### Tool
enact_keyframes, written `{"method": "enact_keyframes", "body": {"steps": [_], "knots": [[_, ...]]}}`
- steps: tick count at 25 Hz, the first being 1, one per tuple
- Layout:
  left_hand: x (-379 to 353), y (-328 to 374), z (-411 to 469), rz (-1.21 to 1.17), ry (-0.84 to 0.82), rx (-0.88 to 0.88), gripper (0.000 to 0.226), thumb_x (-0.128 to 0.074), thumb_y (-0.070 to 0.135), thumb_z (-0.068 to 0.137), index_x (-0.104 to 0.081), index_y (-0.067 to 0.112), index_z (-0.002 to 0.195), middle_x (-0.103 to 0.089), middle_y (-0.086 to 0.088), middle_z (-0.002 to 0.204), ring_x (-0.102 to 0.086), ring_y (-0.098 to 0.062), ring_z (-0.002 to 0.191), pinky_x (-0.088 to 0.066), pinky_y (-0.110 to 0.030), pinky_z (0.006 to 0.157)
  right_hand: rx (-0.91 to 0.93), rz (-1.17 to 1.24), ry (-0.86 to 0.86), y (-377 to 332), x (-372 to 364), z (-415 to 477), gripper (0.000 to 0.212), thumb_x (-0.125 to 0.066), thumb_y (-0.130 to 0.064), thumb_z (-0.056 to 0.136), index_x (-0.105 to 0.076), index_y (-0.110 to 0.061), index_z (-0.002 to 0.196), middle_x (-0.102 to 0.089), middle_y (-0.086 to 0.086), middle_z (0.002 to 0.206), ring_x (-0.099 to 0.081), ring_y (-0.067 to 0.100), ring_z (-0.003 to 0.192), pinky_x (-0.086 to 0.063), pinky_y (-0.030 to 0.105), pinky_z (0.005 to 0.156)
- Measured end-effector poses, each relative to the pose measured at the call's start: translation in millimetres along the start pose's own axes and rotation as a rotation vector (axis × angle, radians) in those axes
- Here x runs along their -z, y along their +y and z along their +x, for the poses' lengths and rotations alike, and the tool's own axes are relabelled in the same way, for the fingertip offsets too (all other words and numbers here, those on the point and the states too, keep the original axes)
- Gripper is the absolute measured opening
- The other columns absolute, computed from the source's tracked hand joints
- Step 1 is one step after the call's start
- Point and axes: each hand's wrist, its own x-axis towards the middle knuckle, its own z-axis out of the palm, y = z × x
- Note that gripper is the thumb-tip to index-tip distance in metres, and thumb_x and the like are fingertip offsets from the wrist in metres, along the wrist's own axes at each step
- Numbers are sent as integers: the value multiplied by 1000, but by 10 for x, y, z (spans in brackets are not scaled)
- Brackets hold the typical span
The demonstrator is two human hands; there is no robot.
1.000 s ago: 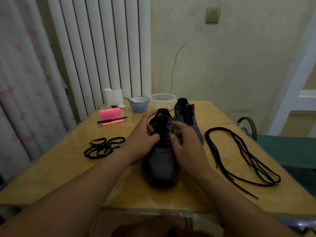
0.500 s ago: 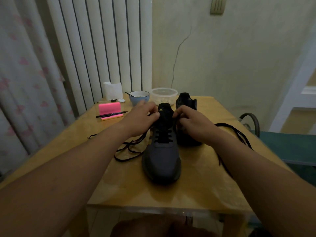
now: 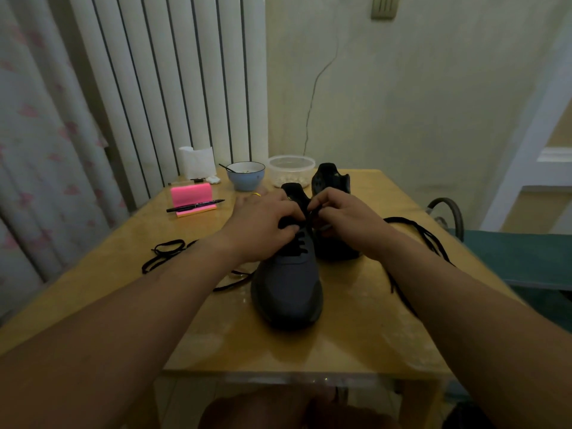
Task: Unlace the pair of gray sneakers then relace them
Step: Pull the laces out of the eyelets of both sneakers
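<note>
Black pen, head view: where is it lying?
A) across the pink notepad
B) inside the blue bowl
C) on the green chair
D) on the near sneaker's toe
A: the black pen lies across the front of the pink notepad, to the left of the blue bowl.

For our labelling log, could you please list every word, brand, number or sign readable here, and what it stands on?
None can be read.
Near gray sneaker: yellow mark on its tongue, too small to read.
Black pen: any print is too small to tell.
Pink sticky-note pad: no writing shows.
</note>
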Motion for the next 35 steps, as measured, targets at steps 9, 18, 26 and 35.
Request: {"method": "enact_keyframes", "body": {"steps": [9,18,26,35], "knots": [[142,66,54,-445,-197,157,9,-67,21,95,-62,21,87,-50,4,107,-51,-13,95,-44,-27,79,57,-147,22,-66,-73,22,27,-48,-14,102,-67,-29,115,-72,1,97,-69,18,86,-60,46,78],[140,84,-15,-188,-31,123,18,-68,48,96,-65,34,86,-44,16,102,-47,-10,97,-46,-41,91,15,-113,192,-65,-651,-791,51,-62,-43,99,-40,-31,143,-55,-10,123,-57,3,104,-49,23,82],[368,196,-95,-544,-176,193,24,-65,20,99,-57,6,82,-52,-4,98,-51,-13,81,-45,-28,75,14,-155,200,181,-863,-850,19,-58,-46,98,-59,-31,110,-51,-13,101,-48,15,107,-48,41,93],[583,253,-159,-223,-379,160,21,-70,35,98,-64,20,85,-61,0,90,-57,-16,79,-49,-35,73,-51,-151,213,254,-896,-791,23,-51,-53,97,-56,-31,96,-52,-3,100,-49,20,102,-47,44,89]]}}
